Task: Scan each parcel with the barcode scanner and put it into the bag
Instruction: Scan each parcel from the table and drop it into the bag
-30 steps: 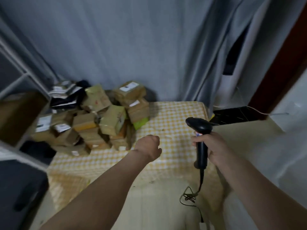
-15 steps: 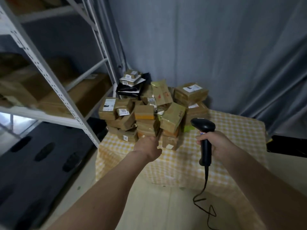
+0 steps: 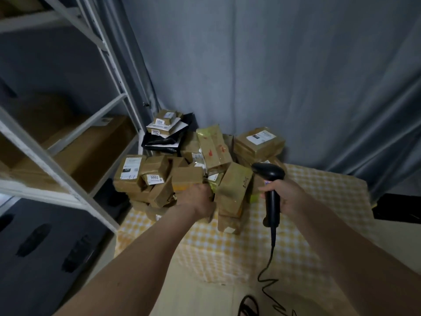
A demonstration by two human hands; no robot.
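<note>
Several brown taped parcels (image 3: 230, 190) are heaped on a table with a yellow checked cloth (image 3: 314, 215). My left hand (image 3: 199, 199) reaches into the front of the heap and touches the parcels below an orange-edged box (image 3: 185, 179). Its fingers are hidden behind the hand and the parcels. My right hand (image 3: 288, 195) grips the handle of a black barcode scanner (image 3: 270, 173), held upright just right of the heap, its head pointing left at the parcels. No bag is in view.
A white metal shelf rack (image 3: 75, 192) with large cardboard boxes stands close on the left. Grey curtains (image 3: 273, 76) hang behind the table. The scanner's coiled cable (image 3: 271, 258) hangs down over the table's front edge. Dark mats lie on the floor at lower left.
The view has swung left and closer to the heap. My left hand has moved forward from above the cloth into the parcels. The right hand keeps holding the scanner.
</note>
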